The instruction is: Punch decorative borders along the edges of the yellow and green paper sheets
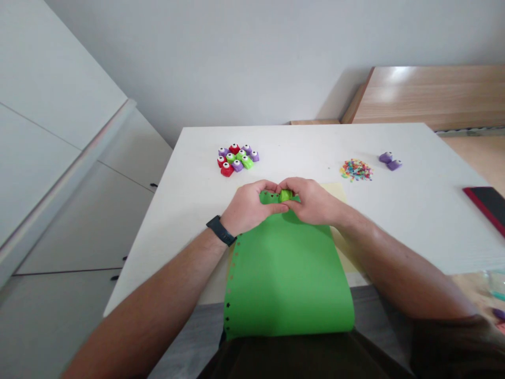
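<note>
My left hand (250, 206) and my right hand (310, 201) meet at the far edge of a green paper sheet (286, 279). Their fingers close around a small green craft punch (285, 196), which is mostly hidden. The sheet's far edge sits inside or against the punch. Small star-shaped holes run along that edge and down the sheet's left edge. A black wristband (221, 230) circles my left wrist. A pale yellow sheet (334, 191) lies partly beneath the green one.
On the white table (177, 210), several red, purple and green craft punches (236, 159) stand clustered at the far side. Multicoloured paper confetti (356, 170) and two purple punches (390, 160) lie to the right. A black-and-red flat case (487, 208) rests near the right edge.
</note>
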Motion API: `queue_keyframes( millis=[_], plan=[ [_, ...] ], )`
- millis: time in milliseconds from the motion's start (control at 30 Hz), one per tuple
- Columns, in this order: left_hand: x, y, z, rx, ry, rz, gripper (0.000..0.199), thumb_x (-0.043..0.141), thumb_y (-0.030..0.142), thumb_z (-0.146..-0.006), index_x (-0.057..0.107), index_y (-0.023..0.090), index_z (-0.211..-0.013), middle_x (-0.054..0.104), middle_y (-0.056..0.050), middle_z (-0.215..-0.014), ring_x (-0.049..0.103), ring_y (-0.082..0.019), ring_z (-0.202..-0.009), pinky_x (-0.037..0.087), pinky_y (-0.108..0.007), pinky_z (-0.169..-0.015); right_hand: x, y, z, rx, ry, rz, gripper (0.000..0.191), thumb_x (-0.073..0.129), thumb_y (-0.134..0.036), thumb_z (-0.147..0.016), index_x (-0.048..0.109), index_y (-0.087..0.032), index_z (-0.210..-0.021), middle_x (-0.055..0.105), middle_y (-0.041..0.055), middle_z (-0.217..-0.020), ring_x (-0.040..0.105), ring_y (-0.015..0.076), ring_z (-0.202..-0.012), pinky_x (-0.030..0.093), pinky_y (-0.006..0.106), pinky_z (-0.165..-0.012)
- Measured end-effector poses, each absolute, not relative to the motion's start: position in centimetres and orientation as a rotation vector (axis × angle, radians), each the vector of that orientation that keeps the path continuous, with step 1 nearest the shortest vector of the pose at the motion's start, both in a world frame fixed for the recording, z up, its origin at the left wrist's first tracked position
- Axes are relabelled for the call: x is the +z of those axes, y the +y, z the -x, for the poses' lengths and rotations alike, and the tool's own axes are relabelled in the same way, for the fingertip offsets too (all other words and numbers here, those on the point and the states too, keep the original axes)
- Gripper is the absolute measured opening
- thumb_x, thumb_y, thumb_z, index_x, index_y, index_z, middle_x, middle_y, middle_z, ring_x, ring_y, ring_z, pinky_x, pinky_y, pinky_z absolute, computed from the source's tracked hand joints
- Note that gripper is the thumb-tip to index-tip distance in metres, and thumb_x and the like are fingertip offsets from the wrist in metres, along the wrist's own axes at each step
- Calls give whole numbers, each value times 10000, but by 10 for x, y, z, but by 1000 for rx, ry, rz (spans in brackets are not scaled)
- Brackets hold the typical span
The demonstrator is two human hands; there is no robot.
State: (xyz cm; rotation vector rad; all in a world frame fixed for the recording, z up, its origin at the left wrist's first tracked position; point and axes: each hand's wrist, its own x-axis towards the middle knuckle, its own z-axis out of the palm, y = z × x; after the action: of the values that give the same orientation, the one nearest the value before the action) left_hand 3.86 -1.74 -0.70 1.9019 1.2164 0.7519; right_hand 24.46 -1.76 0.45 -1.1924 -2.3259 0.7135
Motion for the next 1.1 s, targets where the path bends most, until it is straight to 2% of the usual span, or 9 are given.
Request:
queue_keyframes(
  millis=[333, 700, 933, 1100],
  plan=[
    [-9, -18, -38, 762, 1248, -1937, 475, 844, 498, -722, 715, 224, -1087, 759, -8, -1085, 687, -227, -1014, 491, -359, -958, 2, -16, -243, 696, -2350, 1196, 285, 617, -135, -822, 674, -171, -1099, 712, 77, -1014, 637, 211, -945, 456, 317, -853],
    [-13, -16, -39, 772, 1244, -1924, 491, 839, 514, -721, 713, 219, -1094, 760, -18, -1089, 689, -238, -1033, 487, -383, -987, 0, -16, -243, 696, -2352, 1193, 277, 609, -116, -816, 673, -173, -1080, 709, 69, -995, 630, 202, -921, 451, 306, -828],
    [-7, -16, -37, 767, 1230, -1896, 560, 830, 597, -694, 721, 231, -1104, 759, -27, -1116, 687, -246, -1050, 494, -387, -983, 2, -14, -247, 732, -2299, 1139, 299, 615, -139, -811, 675, -177, -1101, 700, 56, -1013, 618, 186, -896, 456, 305, -827],
    [-7, -15, -30, 766, 1246, -1913, 505, 823, 554, -722, 733, 246, -1111, 755, -20, -1140, 682, -251, -1063, 484, -392, -987, 8, -14, -249, 741, -2290, 1150, 293, 642, -160, -817, 674, -172, -1108, 696, 65, -1022, 607, 188, -896, 455, 309, -823]
  ],
)
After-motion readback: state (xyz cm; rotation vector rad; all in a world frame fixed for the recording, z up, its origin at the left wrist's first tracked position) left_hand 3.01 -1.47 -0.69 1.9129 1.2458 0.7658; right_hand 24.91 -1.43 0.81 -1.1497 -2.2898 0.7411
